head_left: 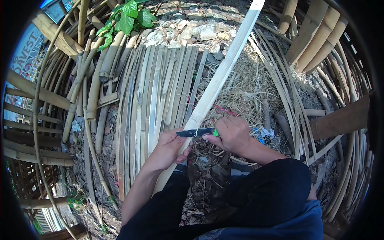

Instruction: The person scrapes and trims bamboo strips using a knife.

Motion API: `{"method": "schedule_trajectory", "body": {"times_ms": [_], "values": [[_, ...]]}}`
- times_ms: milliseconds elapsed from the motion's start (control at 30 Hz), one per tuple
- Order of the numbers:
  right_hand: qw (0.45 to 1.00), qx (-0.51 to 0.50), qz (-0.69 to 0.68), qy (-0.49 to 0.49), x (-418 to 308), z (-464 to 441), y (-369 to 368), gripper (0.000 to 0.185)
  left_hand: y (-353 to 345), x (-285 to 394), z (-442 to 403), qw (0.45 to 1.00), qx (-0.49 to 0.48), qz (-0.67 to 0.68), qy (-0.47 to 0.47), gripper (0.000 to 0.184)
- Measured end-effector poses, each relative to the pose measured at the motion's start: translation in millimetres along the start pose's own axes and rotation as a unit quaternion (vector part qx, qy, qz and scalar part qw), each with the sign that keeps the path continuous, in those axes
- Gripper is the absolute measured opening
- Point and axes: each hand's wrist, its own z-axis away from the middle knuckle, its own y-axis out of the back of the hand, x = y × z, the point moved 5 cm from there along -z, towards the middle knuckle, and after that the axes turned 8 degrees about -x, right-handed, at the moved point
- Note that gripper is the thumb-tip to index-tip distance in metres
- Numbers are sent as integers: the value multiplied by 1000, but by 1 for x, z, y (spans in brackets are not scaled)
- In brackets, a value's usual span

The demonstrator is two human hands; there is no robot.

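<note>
A long pale bamboo strip (218, 80) slants from the top right down across the middle to my left thigh. My left hand (170, 149) is wrapped round its lower part. In my right hand (230, 134) is a knife (195, 132) with a dark blade and a green handle, most of the handle hidden by my fingers. The blade lies across the strip, its tip close to my left fingers. A small pale curl shows at the blade on the strip.
Split bamboo strips (158, 88) lie side by side left of the held strip. Bamboo poles (98, 84) stand farther left. Dry shavings (252, 92) cover ground ahead. Thin strips (280, 88) and a thick brown pole (340, 118) are at right. Green leaves (127, 18) are at top left.
</note>
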Motion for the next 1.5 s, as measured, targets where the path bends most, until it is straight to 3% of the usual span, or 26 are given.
{"method": "schedule_trajectory", "body": {"times_ms": [300, 700, 767, 800, 833, 867, 900, 967, 1033, 1100, 1200, 1300, 1433, 1500], "values": [[996, 44, 70, 42, 16, -6, 14, 51, -8, 8, 2, 999, -4, -34, -3, 33], [986, 12, 131, 103, 22, -11, 28, 57, -13, 6, 15, 996, 15, -91, -17, 37], [987, 32, 152, 44, 30, -15, 33, 57, -6, 2, 25, 995, 25, -92, 1, 37], [951, 55, -27, -304, 92, -8, 39, 58, 0, 1, 30, 995, 32, -96, 14, 37], [904, 99, 7, -415, 142, -7, 76, 58, 6, -7, 36, 995, 34, -93, 10, 37], [907, 171, 74, -378, 174, 3, 101, 56, 18, -25, 46, 993, 76, -79, 43, 38], [907, 179, 75, -374, 178, -3, 105, 56, 27, -28, 45, 988, 118, -70, 67, 38], [889, 246, -96, -375, 177, 7, 99, 54, 34, -38, 42, 987, 123, -70, 77, 38], [902, 161, -212, -340, 128, -1, 57, 50, 29, -36, 35, 986, 123, -57, 97, 39], [939, 26, -224, -260, 72, -7, 31, 40, 26, -33, 30, 985, 119, -85, 90, 40], [946, -107, -266, -151, 16, 1, -9, 40, 17, -27, 25, 982, 120, -117, 82, 42], [949, -142, -270, -77, -5, 5, -21, 40, 8, -22, 22, 977, 136, -147, 70, 42], [953, -118, -269, -74, -7, 12, -27, 42, -4, -16, 24, 964, 162, -206, 39, 39], [978, -103, -180, -39, -7, 10, -22, 45, -6, -17, 25, 955, 174, -238, 22, 38]]}}
